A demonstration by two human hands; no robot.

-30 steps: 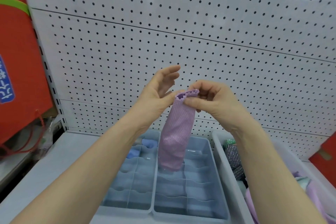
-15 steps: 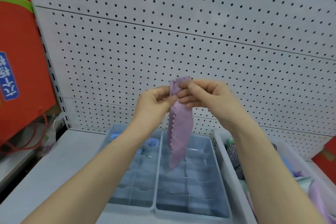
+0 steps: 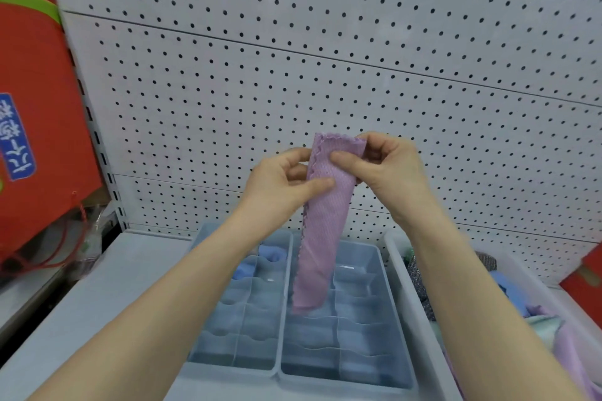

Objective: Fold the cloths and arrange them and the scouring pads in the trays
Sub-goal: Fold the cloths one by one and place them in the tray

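Observation:
A purple cloth [image 3: 321,238], folded into a long narrow strip, hangs in the air above two grey divided trays. My left hand [image 3: 281,185] pinches its left edge near the top, thumb on the front. My right hand [image 3: 387,166] pinches the top right corner. The strip's lower end dangles over the right tray [image 3: 404,329]. In the left tray [image 3: 211,358], folded blue cloths [image 3: 260,259] fill the far compartments. Dark scouring pads [image 3: 420,283] lie in a white bin [image 3: 395,257] at the right.
A white pegboard wall [image 3: 325,58] rises right behind the trays. Red bags [image 3: 35,127] stand at the left. Loose blue, green and purple cloths [image 3: 553,332] are piled in the white bin. Bare white shelf surface [image 3: 81,319] lies left of the trays.
The strip was turned from edge-on to flat, facing me. My left hand has closed from spread fingers onto the cloth's left edge, and my right hand shifted to the top right corner.

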